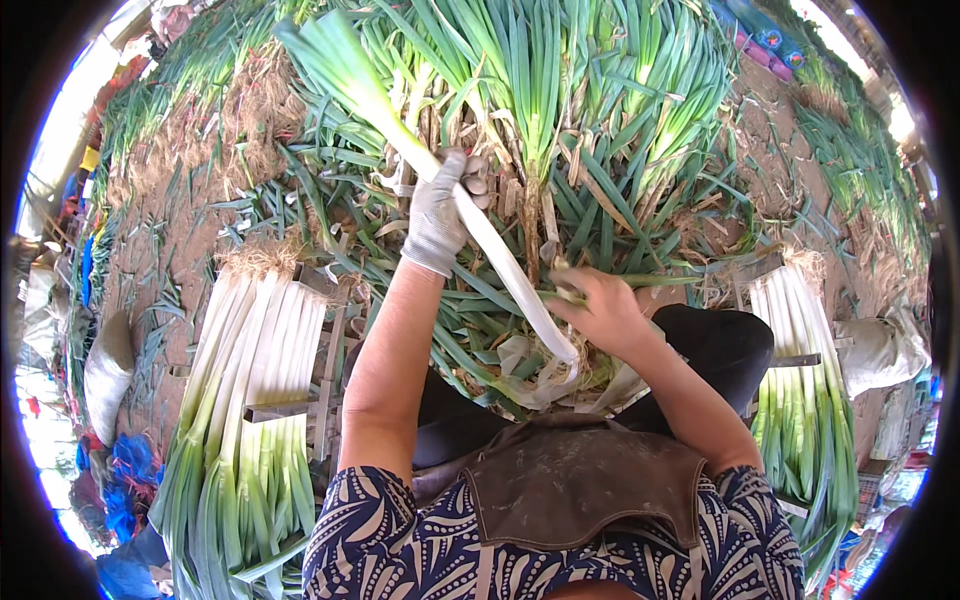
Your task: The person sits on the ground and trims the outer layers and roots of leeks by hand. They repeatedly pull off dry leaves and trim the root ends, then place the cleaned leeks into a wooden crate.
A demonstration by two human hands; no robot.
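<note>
My left hand (442, 214), in a pale knit glove, grips a long green onion (510, 270) around its shaft. The stalk lies slanted, its green leaves pointing up and left and its white rooted end down near my lap. That white shaft looks smooth and bare. My right hand (604, 307), without a glove, is beside the lower shaft with curled, blurred fingers. A brownish-green scrap shows at its fingertips, but whether it is held is unclear. Pale peeled skins (517, 356) and roots lie below the onion's end.
Unpeeled green onions (532, 112) are heaped ahead over cut leaves. White-stalked onions lie in metal racks at left (255, 330) and right (795, 315). A brown apron (585, 480) covers my lap. A filled sack (109, 375) stands left; a white sack (885, 349) lies right.
</note>
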